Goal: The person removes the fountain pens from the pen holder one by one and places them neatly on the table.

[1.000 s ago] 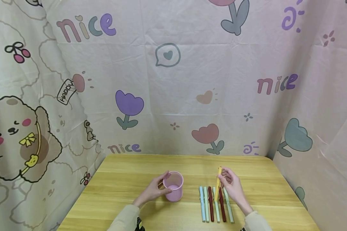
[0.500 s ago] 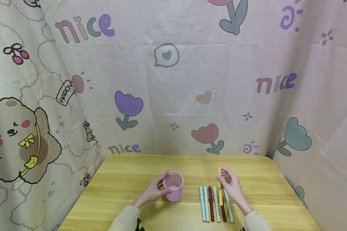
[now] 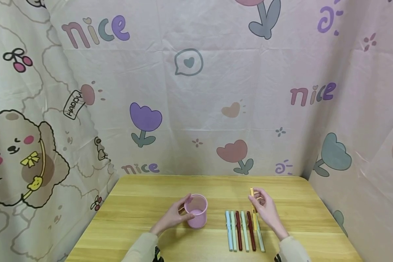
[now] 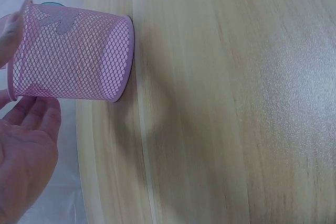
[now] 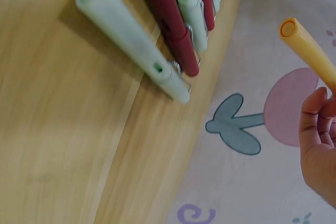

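Observation:
My left hand [image 3: 173,215] grips a pink mesh pen cup [image 3: 198,221] near its rim, thumb at the front and fingers behind. The cup [image 4: 73,53] stands upright on the table. In my right hand [image 3: 266,209], a yellow pen [image 3: 254,218] is pinched near its upper end, pointing down over the right side of a row of pens. That row has a light blue pen [image 3: 229,231], pale green pens [image 3: 245,233] and dark red pens [image 3: 251,233], lying side by side. In the right wrist view, the yellow pen [image 5: 312,51] is apart from the nearest pale green pen [image 5: 128,38].
A wooden table [image 3: 144,196] carries everything, with the cup left of the pens. Behind its back edge hangs a printed cloth [image 3: 196,109] with tulips and lettering, which also runs along both sides.
My right hand has shifted slightly right with the yellow pen, from over the middle of the row to its right end. The left hand and cup have stayed in place.

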`<state>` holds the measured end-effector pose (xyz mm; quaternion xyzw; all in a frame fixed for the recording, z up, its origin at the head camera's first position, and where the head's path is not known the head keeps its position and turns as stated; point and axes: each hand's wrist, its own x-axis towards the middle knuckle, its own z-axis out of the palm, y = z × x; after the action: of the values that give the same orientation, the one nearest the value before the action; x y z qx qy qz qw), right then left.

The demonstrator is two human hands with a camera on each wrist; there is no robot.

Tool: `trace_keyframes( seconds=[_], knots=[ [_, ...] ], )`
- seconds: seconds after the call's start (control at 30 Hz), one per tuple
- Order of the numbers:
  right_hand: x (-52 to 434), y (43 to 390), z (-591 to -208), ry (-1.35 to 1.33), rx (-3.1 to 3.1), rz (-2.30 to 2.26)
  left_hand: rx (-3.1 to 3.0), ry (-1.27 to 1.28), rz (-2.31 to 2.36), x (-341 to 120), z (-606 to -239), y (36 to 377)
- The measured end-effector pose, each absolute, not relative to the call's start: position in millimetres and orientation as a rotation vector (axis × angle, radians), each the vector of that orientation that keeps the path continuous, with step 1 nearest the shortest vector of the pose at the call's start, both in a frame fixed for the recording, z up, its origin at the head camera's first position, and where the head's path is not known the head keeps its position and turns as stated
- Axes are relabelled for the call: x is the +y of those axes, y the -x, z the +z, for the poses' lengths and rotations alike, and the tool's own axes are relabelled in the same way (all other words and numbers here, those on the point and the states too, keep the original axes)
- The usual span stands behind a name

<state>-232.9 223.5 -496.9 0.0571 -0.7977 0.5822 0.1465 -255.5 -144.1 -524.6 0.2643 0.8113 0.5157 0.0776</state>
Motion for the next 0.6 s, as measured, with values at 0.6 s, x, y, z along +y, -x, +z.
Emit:
trace_keyframes(
  seconds=[0.6],
  knots=[
    [260,237,-518,0.07,-2.627,1.308,2.43,-0.787,1.545,-144,-524,255]
  ],
)
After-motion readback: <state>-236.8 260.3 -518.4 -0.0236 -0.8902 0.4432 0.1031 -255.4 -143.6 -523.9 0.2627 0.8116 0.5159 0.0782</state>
